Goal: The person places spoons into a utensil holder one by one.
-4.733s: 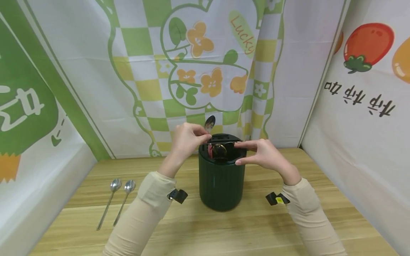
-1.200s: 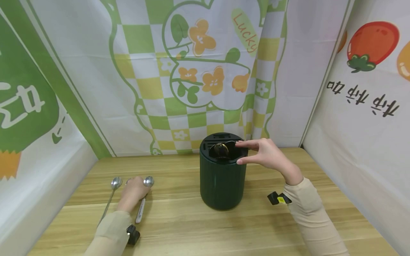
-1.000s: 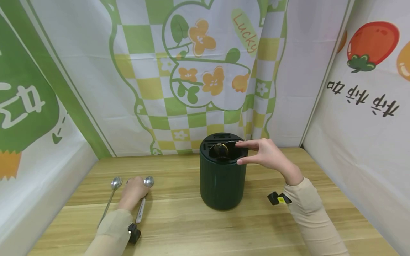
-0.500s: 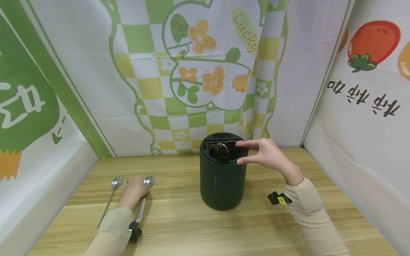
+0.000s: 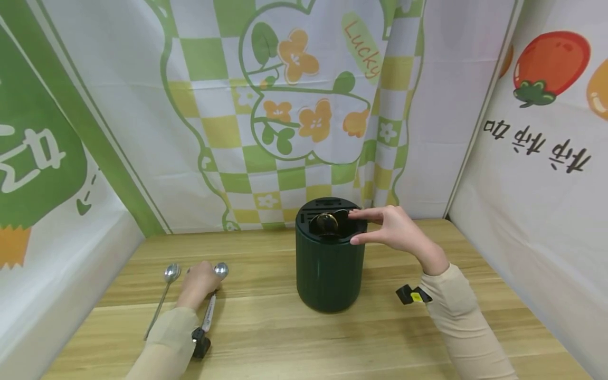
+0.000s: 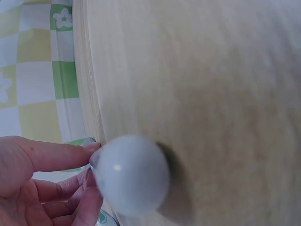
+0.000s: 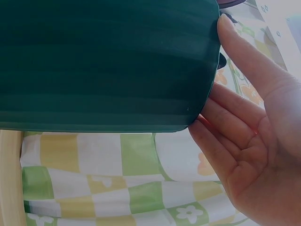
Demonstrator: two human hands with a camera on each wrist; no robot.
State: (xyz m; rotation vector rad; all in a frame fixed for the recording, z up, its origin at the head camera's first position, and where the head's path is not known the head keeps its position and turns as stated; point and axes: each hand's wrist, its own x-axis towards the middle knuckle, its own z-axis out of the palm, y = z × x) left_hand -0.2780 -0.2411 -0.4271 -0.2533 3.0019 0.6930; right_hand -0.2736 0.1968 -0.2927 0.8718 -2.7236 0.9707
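On the left of the table, my left hand (image 5: pixel 199 282) pinches a spoon (image 5: pixel 221 270) with a silver bowl and a printed white handle. In the left wrist view, my thumb and fingers meet at the narrow neck behind its rounded handle end (image 6: pixel 134 174). Right of centre stands a dark green utensil holder (image 5: pixel 329 274) with a black slotted top. My right hand (image 5: pixel 396 229) holds its rim from the right, thumb toward the front and fingers behind. Dark, shiny rounded utensil heads (image 5: pixel 326 224) show inside the opening.
Another metal spoon (image 5: pixel 172 273) lies left of my left hand, bowl away from me. The wooden table (image 5: pixel 275 338) meets a patterned cloth (image 5: pixel 228 158) at the back, with printed cloth walls on both sides.
Several seconds ago my left hand held a spoon over the holder; since then it has come down to the table's left with one. In the last second both hands have stayed almost still.
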